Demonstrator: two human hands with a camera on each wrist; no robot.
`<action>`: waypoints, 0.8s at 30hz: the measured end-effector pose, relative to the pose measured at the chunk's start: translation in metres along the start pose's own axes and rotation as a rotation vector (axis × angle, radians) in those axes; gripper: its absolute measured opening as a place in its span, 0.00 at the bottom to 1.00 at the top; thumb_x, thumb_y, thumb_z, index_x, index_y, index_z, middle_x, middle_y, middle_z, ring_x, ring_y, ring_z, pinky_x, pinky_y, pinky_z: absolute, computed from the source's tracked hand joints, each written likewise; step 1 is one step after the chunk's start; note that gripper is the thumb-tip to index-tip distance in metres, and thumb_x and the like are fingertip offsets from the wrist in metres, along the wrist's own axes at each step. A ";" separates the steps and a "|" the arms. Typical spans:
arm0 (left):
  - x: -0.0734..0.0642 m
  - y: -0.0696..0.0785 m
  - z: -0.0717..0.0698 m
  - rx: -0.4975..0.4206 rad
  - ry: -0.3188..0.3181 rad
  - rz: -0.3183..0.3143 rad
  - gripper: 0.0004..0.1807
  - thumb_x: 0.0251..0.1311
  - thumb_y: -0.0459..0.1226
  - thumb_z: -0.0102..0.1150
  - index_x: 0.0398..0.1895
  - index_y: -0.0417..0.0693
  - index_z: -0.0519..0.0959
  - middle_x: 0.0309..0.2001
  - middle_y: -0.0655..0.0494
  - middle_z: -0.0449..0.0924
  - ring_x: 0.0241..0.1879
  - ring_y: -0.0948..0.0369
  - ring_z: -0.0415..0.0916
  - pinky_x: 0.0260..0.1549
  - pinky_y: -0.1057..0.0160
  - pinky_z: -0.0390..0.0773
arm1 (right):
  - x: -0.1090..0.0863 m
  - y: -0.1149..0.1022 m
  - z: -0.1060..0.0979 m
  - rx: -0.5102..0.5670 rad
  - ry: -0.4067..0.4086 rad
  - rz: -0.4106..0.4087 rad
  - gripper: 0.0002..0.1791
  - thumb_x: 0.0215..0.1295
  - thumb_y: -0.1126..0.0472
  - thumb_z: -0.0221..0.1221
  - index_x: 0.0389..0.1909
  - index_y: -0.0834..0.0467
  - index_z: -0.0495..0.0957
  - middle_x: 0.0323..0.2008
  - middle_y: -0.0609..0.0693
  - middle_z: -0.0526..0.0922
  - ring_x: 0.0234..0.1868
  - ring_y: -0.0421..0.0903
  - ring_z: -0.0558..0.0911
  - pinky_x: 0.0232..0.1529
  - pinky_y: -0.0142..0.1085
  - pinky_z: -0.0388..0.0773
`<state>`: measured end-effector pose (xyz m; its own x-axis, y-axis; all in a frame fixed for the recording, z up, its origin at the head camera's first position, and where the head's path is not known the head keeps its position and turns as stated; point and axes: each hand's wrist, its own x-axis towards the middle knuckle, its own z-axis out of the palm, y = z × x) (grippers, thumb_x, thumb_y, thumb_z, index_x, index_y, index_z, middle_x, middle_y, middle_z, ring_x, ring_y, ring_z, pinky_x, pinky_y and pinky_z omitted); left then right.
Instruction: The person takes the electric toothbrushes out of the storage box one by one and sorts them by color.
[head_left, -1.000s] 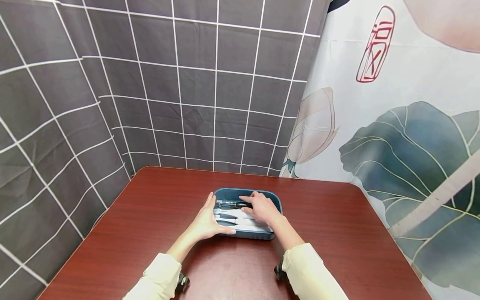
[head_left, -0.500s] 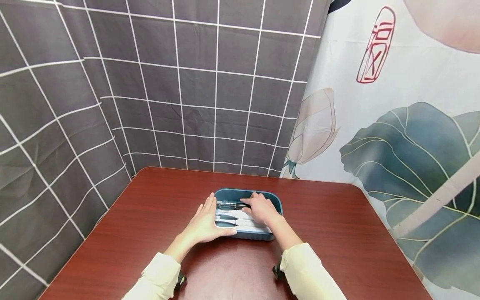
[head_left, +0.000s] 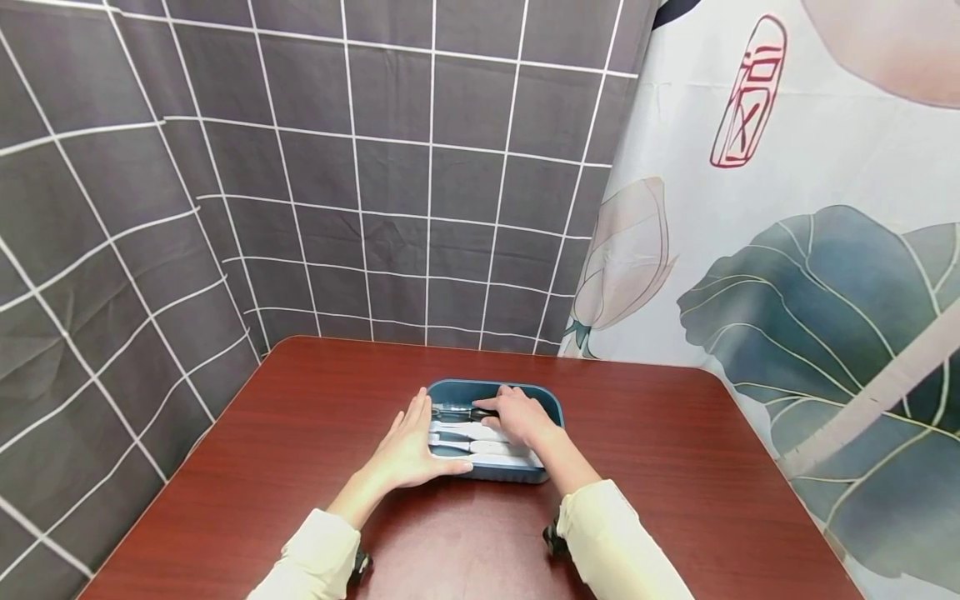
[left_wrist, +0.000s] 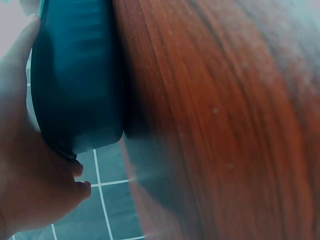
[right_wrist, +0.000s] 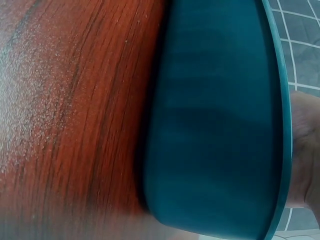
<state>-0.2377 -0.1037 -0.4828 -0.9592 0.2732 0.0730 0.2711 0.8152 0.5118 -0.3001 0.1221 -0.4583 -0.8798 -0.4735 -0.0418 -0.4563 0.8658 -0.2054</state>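
A blue rectangular bin [head_left: 555, 408] stands on the table with several slender white-handled items [head_left: 495, 447] lying lengthwise in it. Along its far side lies a slender item with a black handle [head_left: 483, 413] and a clear, shiny front part. My left hand [head_left: 405, 450] spans the bin's left end. Its thumb rests on the near rim and its fingers lie along the end wall; in the left wrist view two fingertips bend round the bin's end. Inside the bin, my right hand [head_left: 519, 417] has thumb and index finger at the black handle, which they appear to pinch; its other fingers are hidden.
The reddish-brown wooden table [head_left: 645, 467] extends around the bin. A grey gridded curtain [head_left: 390, 183] hangs behind it and on the left. On the right hangs a white curtain [head_left: 675, 108] printed with leaves and a flower.
My right hand has shifted slightly left inside the bin, and less of the black handle shows. The left hand keeps its place on the bin.
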 end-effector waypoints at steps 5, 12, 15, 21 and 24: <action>0.000 0.000 -0.001 -0.003 -0.001 -0.001 0.76 0.40 0.77 0.63 0.79 0.34 0.45 0.81 0.43 0.37 0.79 0.50 0.39 0.74 0.46 0.45 | 0.001 0.000 0.001 -0.002 0.002 -0.011 0.21 0.72 0.50 0.61 0.64 0.42 0.79 0.47 0.52 0.77 0.49 0.49 0.75 0.48 0.48 0.77; -0.001 0.002 -0.002 -0.024 0.002 -0.002 0.75 0.40 0.75 0.65 0.78 0.32 0.46 0.80 0.41 0.38 0.78 0.48 0.41 0.73 0.44 0.46 | 0.002 0.003 0.005 -0.033 0.029 -0.029 0.20 0.71 0.50 0.61 0.63 0.41 0.80 0.42 0.49 0.76 0.44 0.46 0.74 0.42 0.44 0.77; -0.001 0.003 -0.003 -0.020 -0.002 -0.007 0.75 0.40 0.75 0.65 0.79 0.33 0.46 0.80 0.42 0.38 0.78 0.48 0.41 0.73 0.44 0.45 | 0.001 0.003 0.005 -0.045 0.046 -0.045 0.20 0.71 0.50 0.61 0.63 0.42 0.80 0.40 0.48 0.75 0.41 0.45 0.74 0.39 0.42 0.76; 0.000 0.002 -0.002 -0.016 0.003 -0.006 0.76 0.40 0.75 0.65 0.79 0.33 0.45 0.80 0.42 0.38 0.78 0.48 0.42 0.73 0.44 0.46 | -0.001 0.004 0.005 -0.051 0.084 -0.068 0.20 0.72 0.50 0.60 0.63 0.44 0.80 0.41 0.49 0.76 0.42 0.46 0.75 0.37 0.41 0.75; 0.000 0.002 -0.002 -0.008 0.005 0.000 0.76 0.40 0.75 0.65 0.79 0.32 0.45 0.80 0.41 0.39 0.78 0.48 0.41 0.73 0.45 0.46 | -0.003 0.007 0.005 -0.035 0.105 -0.072 0.20 0.73 0.50 0.59 0.64 0.43 0.79 0.42 0.49 0.76 0.43 0.46 0.75 0.40 0.42 0.76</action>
<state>-0.2375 -0.1027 -0.4802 -0.9597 0.2701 0.0775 0.2702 0.8112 0.5186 -0.3002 0.1283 -0.4643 -0.8530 -0.5165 0.0749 -0.5213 0.8362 -0.1702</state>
